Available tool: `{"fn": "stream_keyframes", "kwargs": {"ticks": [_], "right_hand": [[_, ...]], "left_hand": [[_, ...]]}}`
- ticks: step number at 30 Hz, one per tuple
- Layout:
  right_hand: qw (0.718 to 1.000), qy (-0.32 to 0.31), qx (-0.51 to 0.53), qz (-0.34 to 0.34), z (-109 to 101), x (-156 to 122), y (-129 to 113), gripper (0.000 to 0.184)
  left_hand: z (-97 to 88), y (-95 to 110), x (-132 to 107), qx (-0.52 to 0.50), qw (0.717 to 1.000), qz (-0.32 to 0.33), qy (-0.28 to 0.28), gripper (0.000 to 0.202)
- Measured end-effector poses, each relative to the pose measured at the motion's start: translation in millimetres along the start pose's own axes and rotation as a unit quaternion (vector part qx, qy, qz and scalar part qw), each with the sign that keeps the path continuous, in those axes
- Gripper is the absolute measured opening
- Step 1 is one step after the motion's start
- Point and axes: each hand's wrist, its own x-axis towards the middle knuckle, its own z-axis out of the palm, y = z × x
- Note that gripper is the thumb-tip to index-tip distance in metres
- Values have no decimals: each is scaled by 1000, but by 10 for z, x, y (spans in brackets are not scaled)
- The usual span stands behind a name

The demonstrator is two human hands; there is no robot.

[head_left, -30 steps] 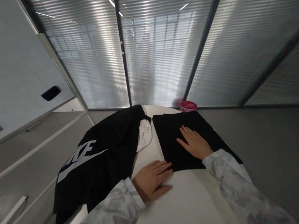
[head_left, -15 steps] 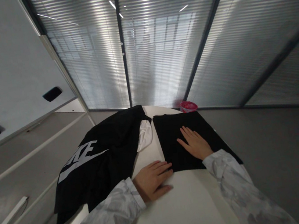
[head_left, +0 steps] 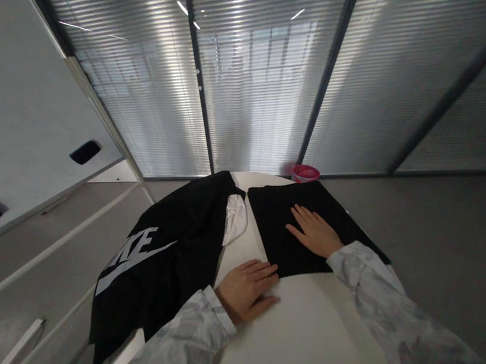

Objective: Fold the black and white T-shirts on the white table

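A black folded cloth, seemingly a garment, lies flat on the white table. On top of it rests my right hand, palm down with the fingers stretched out. My left hand lies flat on the table at the cloth's near left corner, its fingertips touching that corner and the thumb apart. To the left, a black garment with white lettering and a swoosh is spread out and hangs over the table's edge. A bit of white cloth shows beside it, between the two black pieces.
A pink basket stands beyond the table's far edge, by a glass partition with blinds. At the left are a white board with dark slots and pale rails. Grey floor runs along the right.
Almost nothing differs. Both hands stay flat in their places, and the whole view has shifted very slightly.
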Motion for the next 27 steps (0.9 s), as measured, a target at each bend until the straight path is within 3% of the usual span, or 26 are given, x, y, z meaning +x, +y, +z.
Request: {"fn": "stream_keyframes", "kwargs": {"ticks": [4,8,12,15,17,20,24,27], "right_hand": [[999,23,25,1,-2,-10,-4,78],[996,36,85,10,-71,13,7,69],[983,57,174,-8,-275,114,-113,58],[972,48,228,-37,-425,254,-372,51],[960,29,273,-54,-468,361,-600,48],[935,0,347,-75,-433,514,-951,45],[903,-24,422,-78,-306,664,-1347,41],[883,-39,467,-38,-238,726,-1576,43]], "left_hand": [[-257,44,22,8,1000,-23,6,50],[-730,-60,-126,83,981,-164,68,52],[-1112,-361,-532,190,898,-376,129,61],[-1219,-585,-833,203,845,-487,88,68],[-1216,-675,-949,182,846,-497,62,50],[-1159,-694,-975,174,873,-449,76,26],[-1081,-567,-843,149,894,-395,148,25],[-1055,-437,-718,96,893,-398,190,28]]}}
